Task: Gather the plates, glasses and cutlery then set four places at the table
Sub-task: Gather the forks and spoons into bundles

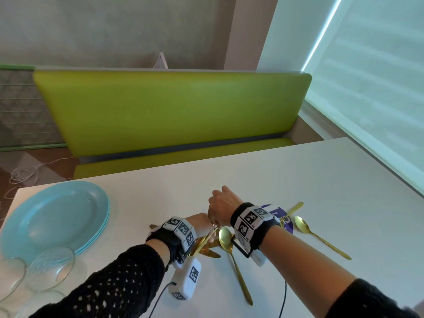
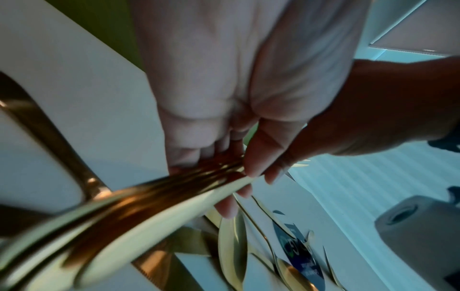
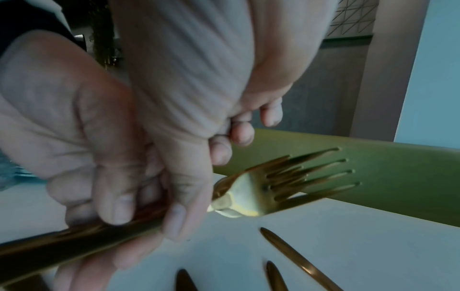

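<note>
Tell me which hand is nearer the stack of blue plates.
Left. The left hand, gripping the bundle of forks, sits closer to the blue plates at the table's left end; the right hand is just beyond it, farther right.

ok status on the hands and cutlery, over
Left hand grips the gold forks; right hand pinches them too. Spoons loose on table. Nothing blocking.

plates (image 1: pixel 55 216) stacked at the surface's (image 1: pixel 298 175) left end, glasses (image 1: pixel 49 268) just in front of them, spoons (image 1: pixel 231 255) lying to the right, bench (image 1: pixel 174 111) behind it all
</note>
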